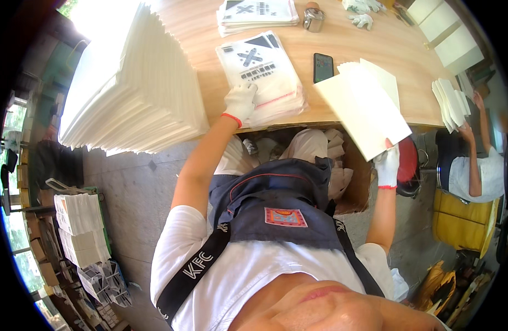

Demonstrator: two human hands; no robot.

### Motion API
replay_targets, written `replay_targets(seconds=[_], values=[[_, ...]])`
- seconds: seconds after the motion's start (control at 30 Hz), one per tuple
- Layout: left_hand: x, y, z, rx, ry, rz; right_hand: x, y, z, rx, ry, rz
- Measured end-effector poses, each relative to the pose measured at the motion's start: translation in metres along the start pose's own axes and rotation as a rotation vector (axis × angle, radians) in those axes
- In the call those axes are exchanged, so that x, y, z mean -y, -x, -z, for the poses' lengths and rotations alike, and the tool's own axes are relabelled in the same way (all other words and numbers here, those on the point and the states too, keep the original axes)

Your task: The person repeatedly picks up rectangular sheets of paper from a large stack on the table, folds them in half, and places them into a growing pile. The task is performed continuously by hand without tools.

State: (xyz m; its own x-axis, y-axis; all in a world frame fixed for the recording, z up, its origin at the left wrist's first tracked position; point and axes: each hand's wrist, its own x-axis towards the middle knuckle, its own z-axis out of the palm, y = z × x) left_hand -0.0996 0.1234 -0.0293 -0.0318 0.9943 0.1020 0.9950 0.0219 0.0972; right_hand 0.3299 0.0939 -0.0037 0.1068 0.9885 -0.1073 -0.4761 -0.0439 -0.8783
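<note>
My left hand (pixel 241 102), in a white glove with a red cuff, rests on the left edge of a stack of printed clear plastic bags (pixel 276 77). Its fingers are curled and close together on the top bag. My right hand (pixel 387 165), gloved the same way, grips the near corner of a thin white paper pad (pixel 367 113). The pad slants across the table's front edge, its far end lying over more white pads (pixel 383 83). Most of the right fingers are hidden beneath it; the thumb shows on top.
A tall stack of white paper pads (pixel 138 94) stands at the left of the wooden table (pixel 201 55). A phone (pixel 323 68), a second bag stack (pixel 257 15), a glass jar (pixel 313 19) and gloves (pixel 361 21) lie farther back. At right, another person (pixel 477 171) handles white pads (pixel 451 102).
</note>
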Motion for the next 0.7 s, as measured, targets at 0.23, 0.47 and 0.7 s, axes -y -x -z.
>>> replay_targets(seconds=[0.23,0.47,0.7], values=[[0.012,0.015,-0.01,-0.154,0.164,-0.003,-0.05,0.039,-0.05,0.383,-0.045,-0.448],[0.026,0.017,-0.018,-0.304,0.199,0.009,-0.104,0.043,-0.06,0.229,-0.301,-0.429],[0.029,0.024,0.011,-0.352,0.633,0.029,-0.11,0.069,-0.086,0.094,-0.384,-0.432]])
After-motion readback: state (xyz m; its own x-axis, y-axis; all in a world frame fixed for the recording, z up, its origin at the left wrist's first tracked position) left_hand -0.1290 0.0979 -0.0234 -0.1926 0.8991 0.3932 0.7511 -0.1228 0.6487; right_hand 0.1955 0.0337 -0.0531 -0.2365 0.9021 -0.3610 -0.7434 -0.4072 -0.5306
